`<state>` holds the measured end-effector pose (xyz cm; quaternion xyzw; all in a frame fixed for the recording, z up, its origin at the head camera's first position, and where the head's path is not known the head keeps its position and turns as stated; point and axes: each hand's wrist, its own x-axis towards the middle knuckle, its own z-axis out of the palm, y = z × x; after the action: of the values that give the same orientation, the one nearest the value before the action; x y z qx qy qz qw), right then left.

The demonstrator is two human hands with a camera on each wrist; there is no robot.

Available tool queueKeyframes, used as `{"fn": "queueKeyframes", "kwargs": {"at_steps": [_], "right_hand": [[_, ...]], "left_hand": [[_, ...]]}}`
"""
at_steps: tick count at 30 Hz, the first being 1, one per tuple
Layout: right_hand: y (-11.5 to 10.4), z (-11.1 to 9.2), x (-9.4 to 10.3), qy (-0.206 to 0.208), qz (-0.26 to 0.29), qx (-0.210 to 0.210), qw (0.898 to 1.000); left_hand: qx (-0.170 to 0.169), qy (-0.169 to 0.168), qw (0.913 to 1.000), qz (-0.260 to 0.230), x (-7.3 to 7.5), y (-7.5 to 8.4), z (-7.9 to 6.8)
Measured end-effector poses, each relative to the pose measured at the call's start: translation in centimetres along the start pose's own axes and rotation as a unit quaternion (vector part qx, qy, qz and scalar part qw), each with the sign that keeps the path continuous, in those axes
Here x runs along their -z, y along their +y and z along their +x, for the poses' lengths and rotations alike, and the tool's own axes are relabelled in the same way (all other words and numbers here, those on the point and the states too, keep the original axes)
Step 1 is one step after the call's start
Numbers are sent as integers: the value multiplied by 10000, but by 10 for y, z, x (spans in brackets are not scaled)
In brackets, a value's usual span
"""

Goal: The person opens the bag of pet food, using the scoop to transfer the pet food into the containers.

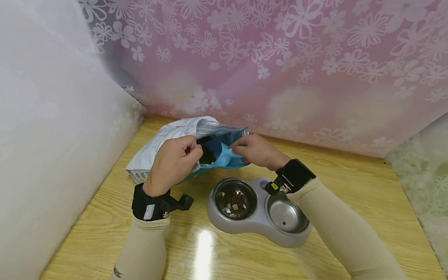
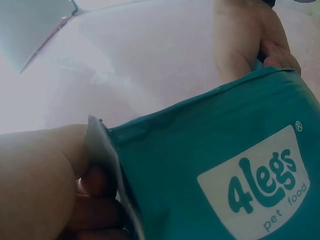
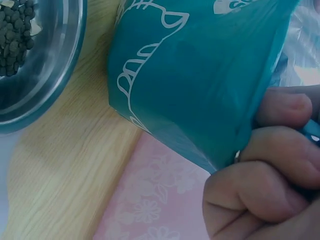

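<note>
A pet food bag (image 1: 163,142), white on one side and teal with a "4Legs" label (image 2: 260,185) on another, lies tilted with its mouth spread. My left hand (image 1: 175,160) grips the near left edge of that mouth, fingers curled over it. Inside the opening a blue scoop (image 1: 224,157) sits beside dark kibble (image 1: 207,154). The fingers of my right hand (image 1: 260,151) pinch the scoop's handle at the bag's right rim. Seen from the right wrist, the curled fingers (image 3: 280,155) lie against the teal edge, and the scoop is mostly hidden.
Just in front of the bag stands a grey double pet bowl (image 1: 237,228). Its left steel dish holds kibble (image 1: 235,201) with pale bits; its right dish (image 1: 286,216) has one small piece. A pink floral sheet (image 1: 233,62) hangs behind the wooden table (image 1: 361,184).
</note>
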<state>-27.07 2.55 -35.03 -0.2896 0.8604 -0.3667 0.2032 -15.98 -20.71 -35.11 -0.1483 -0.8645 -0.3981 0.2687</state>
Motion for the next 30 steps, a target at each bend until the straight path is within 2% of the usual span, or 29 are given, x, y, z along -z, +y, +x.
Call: {"fn": "queueKeyframes", "kwargs": {"at_steps": [12, 20, 30], "right_hand": [[4, -17, -1, 307, 126, 153, 9993], [8, -33, -3, 607, 451, 176, 9970], [11, -49, -4, 892, 367, 337, 9948]], "left_hand": [[32, 13, 10000, -10, 0, 0, 1], [92, 63, 9999, -84, 0, -3, 0], [100, -12, 9996, -277, -1, -3, 0]]}}
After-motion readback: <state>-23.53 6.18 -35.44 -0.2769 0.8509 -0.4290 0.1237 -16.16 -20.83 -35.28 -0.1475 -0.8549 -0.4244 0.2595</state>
